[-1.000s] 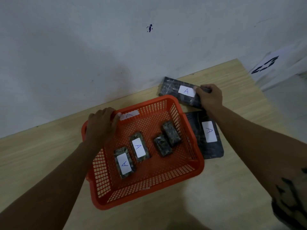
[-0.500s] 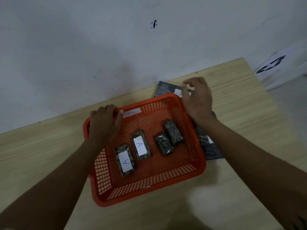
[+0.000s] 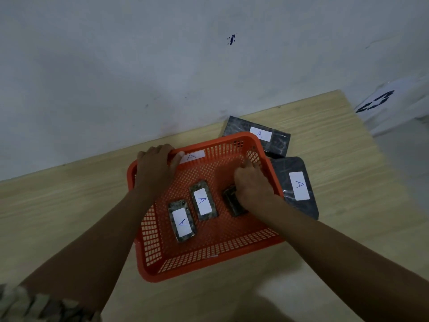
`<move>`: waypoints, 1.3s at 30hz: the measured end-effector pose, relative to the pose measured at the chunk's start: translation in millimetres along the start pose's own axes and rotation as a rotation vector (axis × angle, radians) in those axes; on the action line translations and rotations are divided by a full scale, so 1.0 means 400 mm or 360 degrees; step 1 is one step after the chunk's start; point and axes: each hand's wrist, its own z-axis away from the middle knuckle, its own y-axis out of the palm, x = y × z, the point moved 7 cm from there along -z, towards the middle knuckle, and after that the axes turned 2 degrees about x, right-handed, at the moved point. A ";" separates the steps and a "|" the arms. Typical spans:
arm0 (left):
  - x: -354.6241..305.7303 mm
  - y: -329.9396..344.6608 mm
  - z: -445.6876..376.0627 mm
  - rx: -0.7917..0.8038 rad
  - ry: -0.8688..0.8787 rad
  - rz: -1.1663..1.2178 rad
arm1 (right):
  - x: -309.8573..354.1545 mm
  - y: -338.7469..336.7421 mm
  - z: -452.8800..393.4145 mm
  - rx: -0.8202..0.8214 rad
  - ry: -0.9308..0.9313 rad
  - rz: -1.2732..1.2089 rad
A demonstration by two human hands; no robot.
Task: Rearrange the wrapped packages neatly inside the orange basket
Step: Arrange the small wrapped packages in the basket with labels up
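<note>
The orange basket [image 3: 209, 273] sits on the wooden table. My left hand [image 3: 155, 166] grips its far left rim. Inside lie two small wrapped packages with white "A" labels, one at the front left [image 3: 182, 221] and one beside it [image 3: 202, 201]. A third dark package [image 3: 233, 204] lies to their right, label not showing. My right hand [image 3: 250, 184] is down inside the basket at the right. Its fingers curl onto another small package, which the hand hides.
Two larger dark wrapped packages with "A" labels lie outside the basket on the table [image 3: 69, 205], one behind the far right corner [image 3: 276, 135] and one along the right side [image 3: 299, 187]. A grey wall runs close behind. A printed paper [image 3: 376, 101] lies off the table's right end.
My right hand left the large package behind the basket, came over the rim and dropped inside onto the rightmost small package. My left hand stayed on the rim.
</note>
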 end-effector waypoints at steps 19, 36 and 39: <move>0.037 -0.008 -0.064 0.0211 0.0310 -0.0234 | 0.069 -0.081 -0.053 -0.0399 -0.0547 -0.0069; 0.028 -0.014 -0.047 0.0013 0.0324 -0.0329 | -0.007 -0.032 -0.096 -0.0307 -0.0330 -0.0093; 0.027 -0.011 -0.047 0.0025 0.0330 -0.0304 | 0.004 -0.035 -0.104 -0.0260 -0.0381 -0.0006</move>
